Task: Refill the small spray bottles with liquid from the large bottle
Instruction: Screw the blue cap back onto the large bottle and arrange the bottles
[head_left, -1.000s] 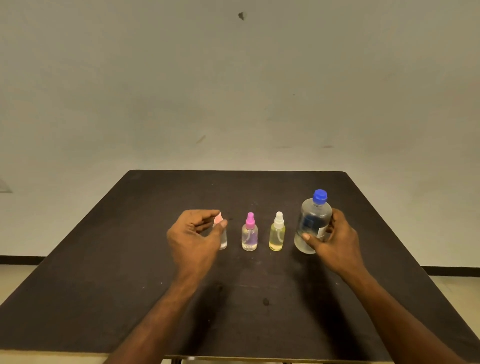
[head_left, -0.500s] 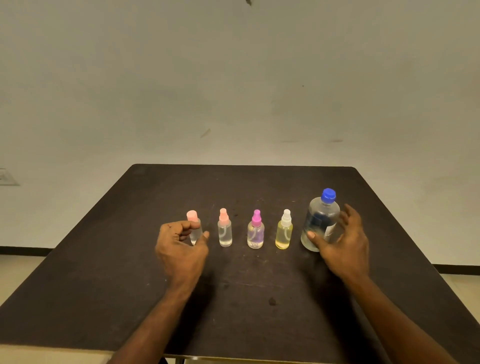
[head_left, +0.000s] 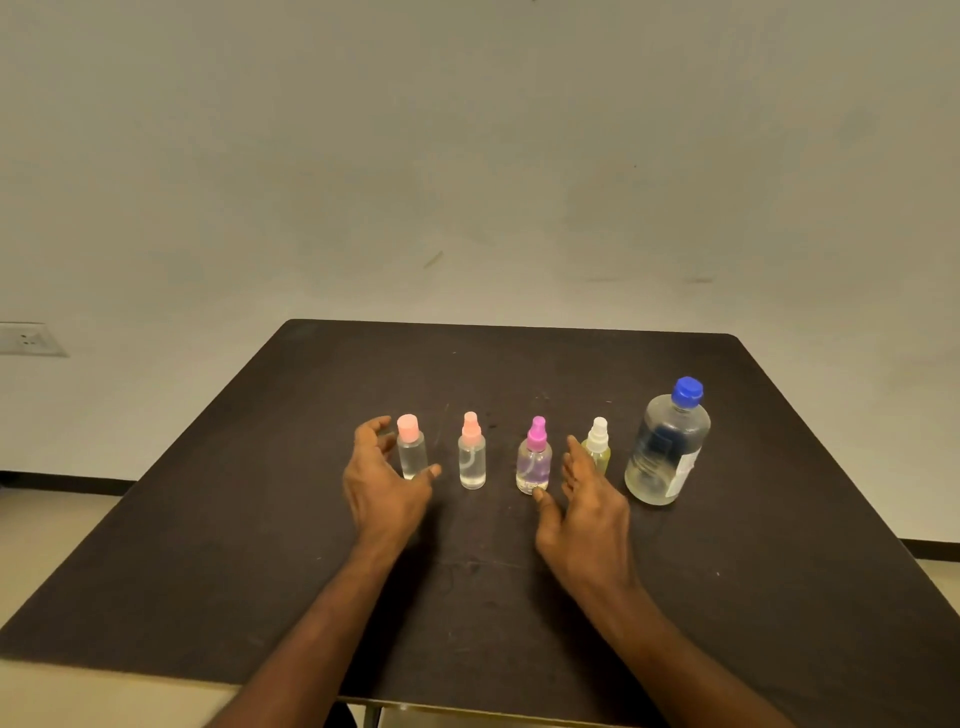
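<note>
Several small bottles stand in a row on the dark table (head_left: 779, 545): a clear one with a pale pink flat cap (head_left: 411, 448), a clear one with a pink sprayer (head_left: 471, 452), a purplish one with a magenta sprayer (head_left: 534, 457) and a yellow one with a white sprayer (head_left: 597, 444). The large clear bottle with a blue cap (head_left: 667, 444) stands upright at the right end. My left hand (head_left: 382, 483) is open, fingers curved around the flat-cap bottle without closing on it. My right hand (head_left: 584, 499) is open between the magenta and yellow bottles, its fingers covering the yellow bottle's lower part.
A plain wall rises behind the table, with a wall socket (head_left: 28, 340) at the far left. The table's front edge runs close to my forearms.
My right hand has left the large bottle and moved left to the gap by the yellow bottle. My left hand has opened around the flat-cap bottle.
</note>
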